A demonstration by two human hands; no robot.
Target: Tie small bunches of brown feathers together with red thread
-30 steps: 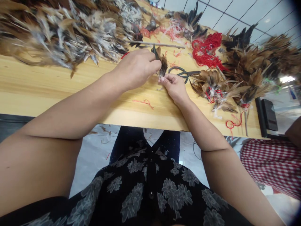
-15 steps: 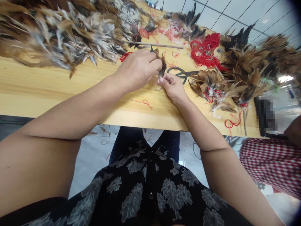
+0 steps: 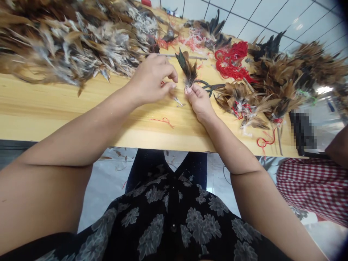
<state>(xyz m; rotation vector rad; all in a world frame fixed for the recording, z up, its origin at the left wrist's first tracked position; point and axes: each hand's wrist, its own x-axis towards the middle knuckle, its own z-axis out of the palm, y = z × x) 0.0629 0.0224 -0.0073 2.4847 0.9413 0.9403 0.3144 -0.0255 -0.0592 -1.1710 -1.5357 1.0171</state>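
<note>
A small bunch of dark brown and greenish feathers [image 3: 188,69] stands up from my right hand [image 3: 200,101], its pale quill ends pinched between thumb and fingers. My left hand [image 3: 154,79] is just left of the bunch, apart from it, with curved fingers and the thumb held away from them. I see nothing in its grasp. Below the gap between my hands lies a small whitish feather scrap [image 3: 178,102]. Black-handled scissors [image 3: 209,87] rest right behind my right hand, partly covered by it.
A large heap of brown and white feathers [image 3: 81,47] covers the left of the wooden table [image 3: 81,119]. Red yarn [image 3: 231,59] and a thin stick [image 3: 190,57] lie behind my hands. Tied feather bundles [image 3: 241,103] spread at right, near a person's checked clothing [image 3: 312,188].
My left hand has come away from the feather bunch, moving left, and its fingers have parted. My right hand keeps its pinch on the quills, and the bunch now shows fully.
</note>
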